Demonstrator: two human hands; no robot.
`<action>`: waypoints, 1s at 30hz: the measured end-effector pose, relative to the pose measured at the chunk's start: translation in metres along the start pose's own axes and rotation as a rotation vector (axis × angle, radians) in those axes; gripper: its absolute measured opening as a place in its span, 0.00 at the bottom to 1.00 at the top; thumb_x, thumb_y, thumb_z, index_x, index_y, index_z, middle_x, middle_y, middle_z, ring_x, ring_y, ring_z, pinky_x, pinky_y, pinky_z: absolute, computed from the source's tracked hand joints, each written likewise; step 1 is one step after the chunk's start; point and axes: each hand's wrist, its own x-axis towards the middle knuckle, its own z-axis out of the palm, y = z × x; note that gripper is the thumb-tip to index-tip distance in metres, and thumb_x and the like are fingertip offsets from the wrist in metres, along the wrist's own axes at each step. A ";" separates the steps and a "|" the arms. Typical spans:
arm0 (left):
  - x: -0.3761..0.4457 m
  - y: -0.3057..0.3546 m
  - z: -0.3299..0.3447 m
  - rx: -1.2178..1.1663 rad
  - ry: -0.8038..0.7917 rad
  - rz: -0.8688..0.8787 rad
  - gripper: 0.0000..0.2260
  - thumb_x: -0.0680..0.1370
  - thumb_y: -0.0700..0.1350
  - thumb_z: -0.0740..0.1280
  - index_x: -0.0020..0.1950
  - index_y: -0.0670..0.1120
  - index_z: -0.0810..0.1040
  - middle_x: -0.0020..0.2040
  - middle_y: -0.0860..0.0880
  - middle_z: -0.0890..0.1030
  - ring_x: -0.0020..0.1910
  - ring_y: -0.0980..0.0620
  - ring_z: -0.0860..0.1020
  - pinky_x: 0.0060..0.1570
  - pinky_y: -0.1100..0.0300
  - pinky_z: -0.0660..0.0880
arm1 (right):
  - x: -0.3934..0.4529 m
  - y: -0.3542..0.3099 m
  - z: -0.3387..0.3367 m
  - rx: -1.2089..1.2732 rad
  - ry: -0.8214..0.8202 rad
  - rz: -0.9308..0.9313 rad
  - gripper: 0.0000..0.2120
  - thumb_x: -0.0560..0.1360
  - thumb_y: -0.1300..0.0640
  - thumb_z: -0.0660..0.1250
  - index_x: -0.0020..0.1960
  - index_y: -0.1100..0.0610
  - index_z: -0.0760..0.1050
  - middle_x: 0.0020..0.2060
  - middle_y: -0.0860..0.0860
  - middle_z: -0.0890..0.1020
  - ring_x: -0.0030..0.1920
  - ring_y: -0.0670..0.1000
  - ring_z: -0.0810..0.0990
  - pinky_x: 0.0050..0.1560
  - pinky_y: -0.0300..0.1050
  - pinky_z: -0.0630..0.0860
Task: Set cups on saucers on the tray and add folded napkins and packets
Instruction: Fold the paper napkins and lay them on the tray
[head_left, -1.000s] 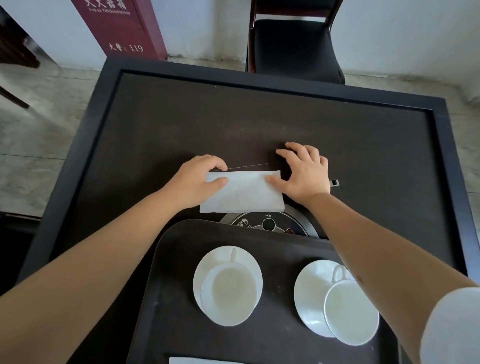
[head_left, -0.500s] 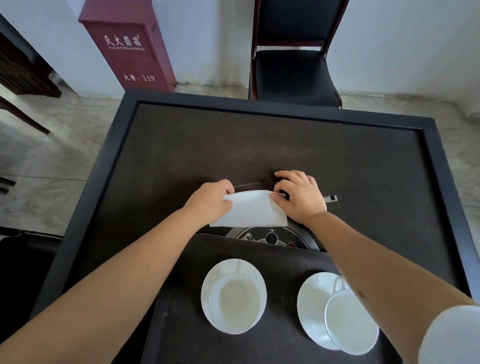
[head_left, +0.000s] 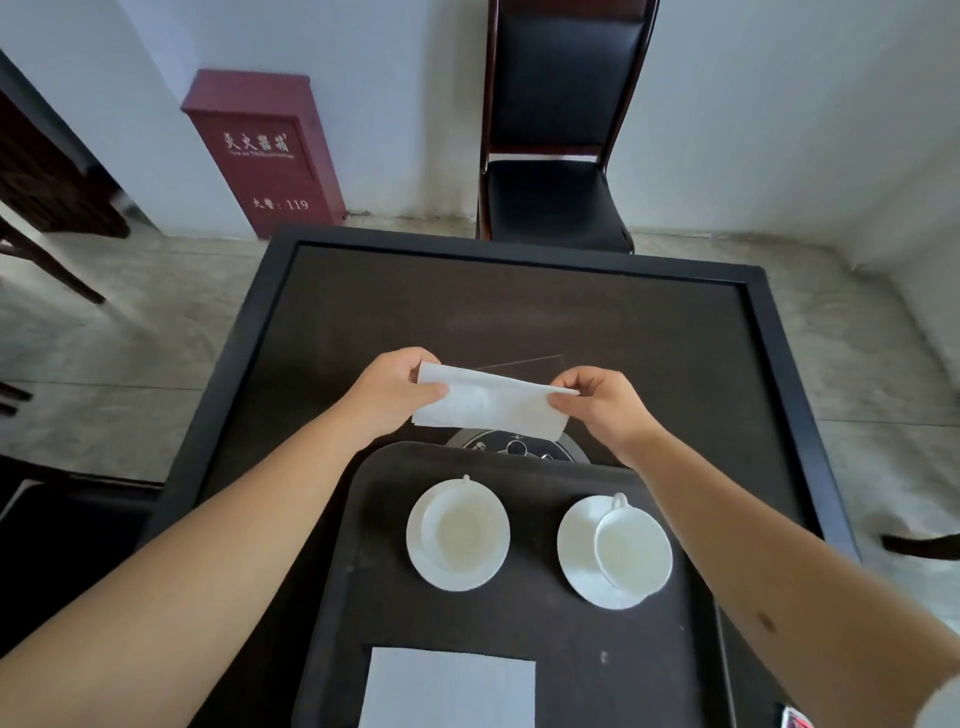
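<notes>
Both hands grip one folded white paper napkin (head_left: 488, 405) by its ends, raised off the dark tabletop. Left hand (head_left: 397, 389): fingers curled nearly closed, thumb pressed on the near face of the napkin's left end. Right hand (head_left: 602, 402): thumb and fingertips pinched tight on the right end, remaining fingers curled in. The napkin is a soft, matte, oblong strip, held roughly level beyond the far edge of the tray.

Rectangular black tray (head_left: 358, 525), matte with rounded corners and a low rim, lies on the square dark table (head_left: 649, 332), which has a raised black border. On the tray stand two round, glossy white saucers. The left saucer (head_left: 418, 551) carries a white cup (head_left: 460, 530) set centrally, handle toward the far side. The right saucer (head_left: 574, 551) carries a second white cup (head_left: 631, 553) seated off-centre toward the saucer's right edge. A flat white folded napkin (head_left: 449, 686) lies at the near edge of the tray. A round dark control panel (head_left: 519, 444) in the tabletop shows just past the tray's far rim.

Difference from one second ago: the napkin then lay flat on the table under both hands; it is now lifted clear and appears narrower.
</notes>
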 end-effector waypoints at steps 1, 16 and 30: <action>-0.011 0.005 -0.003 -0.045 0.006 -0.009 0.05 0.76 0.46 0.70 0.45 0.55 0.76 0.45 0.54 0.79 0.45 0.54 0.78 0.40 0.59 0.76 | -0.012 -0.005 -0.002 0.060 0.000 -0.001 0.09 0.75 0.62 0.70 0.37 0.53 0.79 0.39 0.51 0.82 0.44 0.53 0.81 0.41 0.41 0.76; -0.222 0.014 0.003 -0.645 -0.135 -0.157 0.07 0.79 0.38 0.65 0.54 0.46 0.78 0.50 0.44 0.81 0.45 0.49 0.83 0.42 0.52 0.80 | -0.218 -0.014 0.031 0.367 -0.102 0.065 0.01 0.75 0.65 0.70 0.45 0.61 0.79 0.40 0.54 0.83 0.42 0.53 0.82 0.43 0.45 0.78; -0.314 -0.068 0.056 -0.706 -0.229 -0.341 0.08 0.80 0.41 0.66 0.58 0.46 0.79 0.52 0.48 0.85 0.53 0.49 0.83 0.57 0.49 0.77 | -0.313 0.048 0.098 0.490 -0.044 0.322 0.04 0.77 0.64 0.68 0.52 0.61 0.78 0.45 0.54 0.86 0.47 0.54 0.85 0.44 0.47 0.82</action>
